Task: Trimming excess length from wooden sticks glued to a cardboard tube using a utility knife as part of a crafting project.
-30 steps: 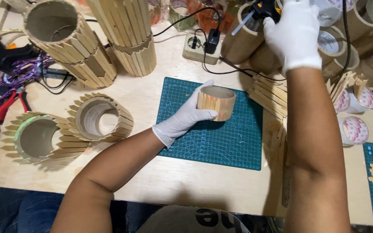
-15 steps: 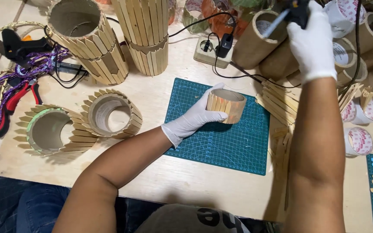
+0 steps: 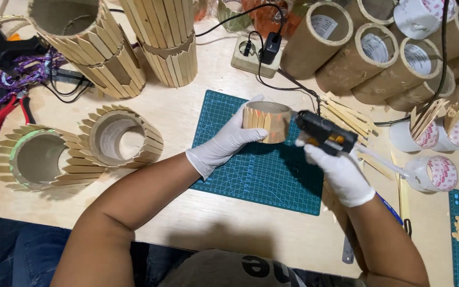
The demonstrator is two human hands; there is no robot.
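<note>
Head view: left hand grip holds empty cardboard ring (stick-clad); right hand grips glue gun.

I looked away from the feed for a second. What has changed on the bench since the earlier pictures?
The right hand came down from the far side of the table, where it was reaching a second ago, and now holds the black glue gun with its nozzle at the short cardboard tube. The left hand kept its grip on that tube above the green cutting mat. The stick-covered tubes did not move.
</note>
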